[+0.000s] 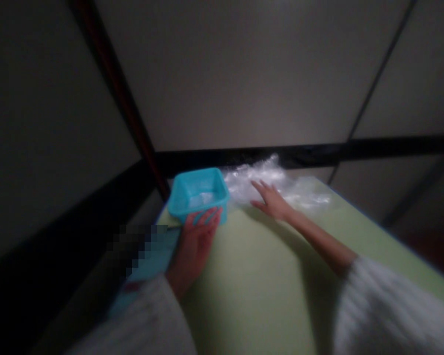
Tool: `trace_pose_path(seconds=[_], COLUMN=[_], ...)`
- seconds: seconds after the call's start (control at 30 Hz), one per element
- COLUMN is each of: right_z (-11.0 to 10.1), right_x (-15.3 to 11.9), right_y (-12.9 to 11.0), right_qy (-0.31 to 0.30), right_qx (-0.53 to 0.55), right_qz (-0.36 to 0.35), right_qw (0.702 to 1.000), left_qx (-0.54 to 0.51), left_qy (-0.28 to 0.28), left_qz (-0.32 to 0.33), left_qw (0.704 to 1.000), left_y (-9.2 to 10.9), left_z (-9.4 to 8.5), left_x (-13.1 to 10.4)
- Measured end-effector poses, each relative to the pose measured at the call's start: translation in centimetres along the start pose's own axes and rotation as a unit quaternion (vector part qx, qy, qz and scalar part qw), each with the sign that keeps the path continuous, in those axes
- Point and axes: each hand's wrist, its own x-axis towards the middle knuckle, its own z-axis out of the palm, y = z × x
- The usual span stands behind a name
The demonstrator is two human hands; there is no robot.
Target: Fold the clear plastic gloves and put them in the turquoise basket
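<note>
A turquoise plastic basket (199, 180) stands at the far left end of the table, with something pale and small at its bottom. My left hand (200, 234) is at the basket's near wall, its fingers stretched out against it; whether they press on it I cannot tell. To the right, my right hand (272, 199) reaches out with fingers spread, at the near side of crumpled clear plastic bags (249, 177). Nothing shows in its grasp, and whether it touches the plastic is unclear. The picture is dim and blurred.
The table (251, 276) has a pale green top with a blue edge. A light blue flat thing (153, 254) lies along its left side, partly covered by a pixelated patch. Panelled walls (244, 84) with dark strips stand behind and to the left.
</note>
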Motion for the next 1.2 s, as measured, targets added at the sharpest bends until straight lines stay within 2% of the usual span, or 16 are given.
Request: trace_pose_path(seconds=[0.1, 0.3, 0.37, 0.47, 0.57, 0.67, 0.73, 0.8, 0.9, 1.0, 1.07, 1.2], right_z=[-1.0, -3.2, -3.2, -2.4, -1.6, -1.5, -1.9, -2.4, -3.1, -3.4, -3.4, -3.3], right_x=[-1.2, -5.8, -7.0, -8.2, -8.7, -9.1, -9.5, -9.8, -10.2, -10.2, -10.1, -9.7], right_y=[-0.2, -0.2, 0.3, 1.2, 1.6, 0.8, -0.1, -1.2, -2.5, -3.2, -3.3, -2.7], right_qy=[0.006, 0.031, 0.044, 0.095, 0.108, 0.096, 0.073, 0.025, -0.012, -0.013, -0.011, -0.031], right_qx=[0.015, 0.033, 0.015, -0.006, -0.013, 0.002, 0.062, 0.161, 0.295, 0.410, 0.467, 0.536], right_qz=[-0.008, -0.069, -0.079, -0.087, -0.094, -0.093, -0.097, -0.085, -0.009, 0.067, 0.114, 0.203], right_qw=[1.000, 0.997, 0.996, 0.992, 0.990, 0.991, 0.991, 0.983, 0.956, 0.909, 0.877, 0.819], left_qx=[-0.004, -0.015, -0.013, 0.004, 0.077, 0.173, 0.235, 0.318, 0.412, 0.464, 0.478, 0.410], left_qy=[0.004, 0.021, 0.022, 0.017, -0.008, -0.039, -0.075, -0.129, -0.187, -0.194, -0.186, -0.206], left_qz=[0.004, -0.005, -0.012, -0.031, -0.049, -0.048, -0.030, 0.018, 0.089, 0.091, 0.045, -0.116], left_qw=[1.000, 1.000, 1.000, 0.999, 0.996, 0.983, 0.969, 0.939, 0.887, 0.860, 0.857, 0.881], left_y=[-0.1, -0.2, -0.2, -0.5, -1.3, -2.3, -2.6, -2.7, -2.7, -2.7, -2.7, -2.6], left_z=[-0.1, -0.1, 0.0, -0.1, -0.6, -1.0, -0.9, -0.6, -0.1, 0.1, 0.2, 0.6], left_x=[0.0, 0.0, -0.1, -0.4, -0.7, -1.3, -2.0, -2.9, -3.8, -3.9, -3.8, -3.7])
